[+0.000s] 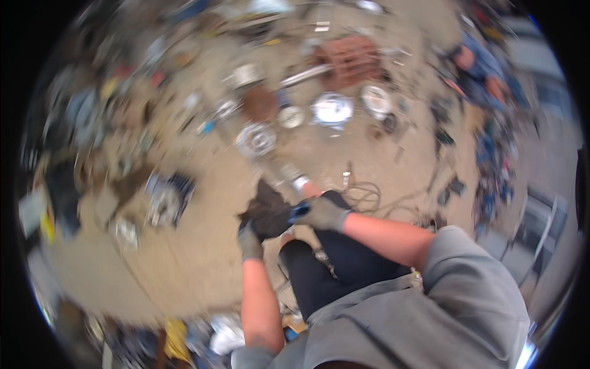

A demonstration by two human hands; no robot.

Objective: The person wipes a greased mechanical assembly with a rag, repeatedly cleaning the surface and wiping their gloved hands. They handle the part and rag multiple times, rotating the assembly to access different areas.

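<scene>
Towards the brown floor's (203, 246) far edge, round metal parts (332, 109) were scattered. The left hand (249, 242) gripped a dark ragged piece (267, 212) at its lower-left edge; the right hand (326, 214), on the piece's right side, held a blurred blue thing (299, 211).

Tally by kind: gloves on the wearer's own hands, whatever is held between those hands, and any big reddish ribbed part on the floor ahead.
Grey gloves: 2 (left hand, right hand)
Dark piece, held: 1
Reddish ribbed part: 1
Total: 4
</scene>
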